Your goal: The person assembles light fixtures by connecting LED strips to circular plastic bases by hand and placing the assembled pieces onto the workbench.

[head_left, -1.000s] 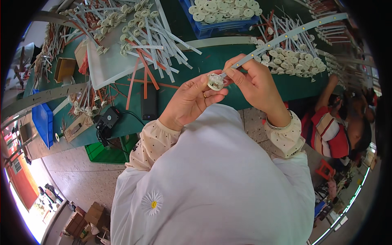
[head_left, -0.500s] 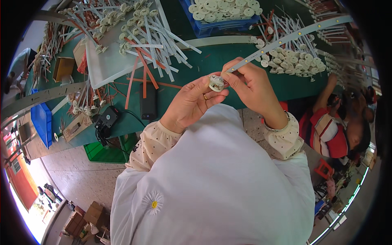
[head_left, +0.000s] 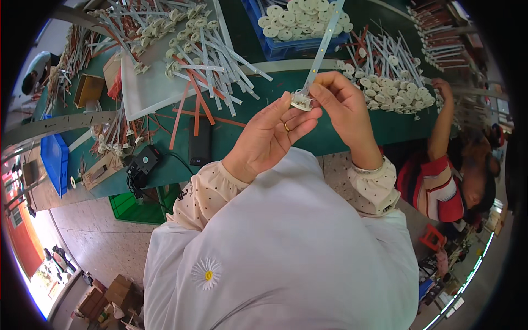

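Head view — strip now steeper

Left fingers hold a white disc while right fingers pinch a pale strip.

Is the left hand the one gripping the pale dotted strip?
No, the right hand pinches the pale dotted strip near one end, while the left hand holds the round white piece.
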Demonstrator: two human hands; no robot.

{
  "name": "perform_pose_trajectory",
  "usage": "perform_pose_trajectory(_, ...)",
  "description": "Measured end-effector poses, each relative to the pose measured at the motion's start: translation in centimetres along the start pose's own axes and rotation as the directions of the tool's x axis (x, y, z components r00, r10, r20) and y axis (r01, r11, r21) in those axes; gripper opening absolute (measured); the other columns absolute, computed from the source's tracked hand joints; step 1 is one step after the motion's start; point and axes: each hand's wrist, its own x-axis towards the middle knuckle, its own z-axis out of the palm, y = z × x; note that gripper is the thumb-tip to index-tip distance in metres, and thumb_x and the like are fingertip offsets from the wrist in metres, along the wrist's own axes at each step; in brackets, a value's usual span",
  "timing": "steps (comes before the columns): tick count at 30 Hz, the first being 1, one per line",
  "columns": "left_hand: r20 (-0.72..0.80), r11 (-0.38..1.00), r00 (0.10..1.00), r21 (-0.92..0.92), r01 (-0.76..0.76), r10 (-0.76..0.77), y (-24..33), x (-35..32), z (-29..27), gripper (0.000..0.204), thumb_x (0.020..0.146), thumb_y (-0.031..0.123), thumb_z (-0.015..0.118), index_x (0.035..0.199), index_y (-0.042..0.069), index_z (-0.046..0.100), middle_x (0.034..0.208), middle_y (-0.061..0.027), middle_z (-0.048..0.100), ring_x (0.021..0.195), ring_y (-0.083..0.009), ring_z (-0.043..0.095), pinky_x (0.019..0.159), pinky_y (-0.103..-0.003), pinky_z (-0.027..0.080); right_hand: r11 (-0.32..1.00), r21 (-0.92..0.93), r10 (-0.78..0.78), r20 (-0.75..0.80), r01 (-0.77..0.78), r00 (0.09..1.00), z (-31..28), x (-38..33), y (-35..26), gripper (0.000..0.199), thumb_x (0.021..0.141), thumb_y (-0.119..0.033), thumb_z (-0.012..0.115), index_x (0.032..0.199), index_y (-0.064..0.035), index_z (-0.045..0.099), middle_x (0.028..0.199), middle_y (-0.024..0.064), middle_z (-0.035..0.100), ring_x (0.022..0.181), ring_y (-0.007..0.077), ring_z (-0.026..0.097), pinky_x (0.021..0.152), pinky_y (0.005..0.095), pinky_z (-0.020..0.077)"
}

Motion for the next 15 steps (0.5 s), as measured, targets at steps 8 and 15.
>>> perform_pose_trajectory(8, 0.043, 0.995, 0.998, -0.098, -0.034, 0.038, -0.1, 0.4, 2.3, 0.045, 0.107, 0.042, 0.052, 0.125, 0.002, 0.059, 0.123, -0.0109, 0.066, 0.122, -0.0213, 0.063, 0.108, -0.035, 0.05, 0.69, -0.536, -0.61, -0.07, 0.486, 0.789, 2.1, -1.0, -2.9, 0.036, 0.079, 0.001, 0.079, 0.112, -0.0049, 0.067, 0.112, 0.0114, 0.068, 0.096, 0.0237, 0.068, 0.08, 0.032, 0.0569)
perform_pose_trajectory(15, 0.077, 0.999, 0.997, -0.046, -0.025, 0.028, -0.3, 0.5, 2.9, 0.044, 0.111, 0.044, 0.041, 0.119, 0.008, 0.063, 0.123, -0.0057, 0.07, 0.121, -0.017, 0.061, 0.111, -0.034, 0.046, 0.592, -0.647, -0.668, -0.059, 0.481, 0.742, 2.0, -1.0, -2.6, 0.029, 0.077, 0.005, 0.076, 0.103, -0.0059, 0.07, 0.11, 0.0087, 0.069, 0.09, 0.0214, 0.069, 0.067, 0.0295, 0.0582)
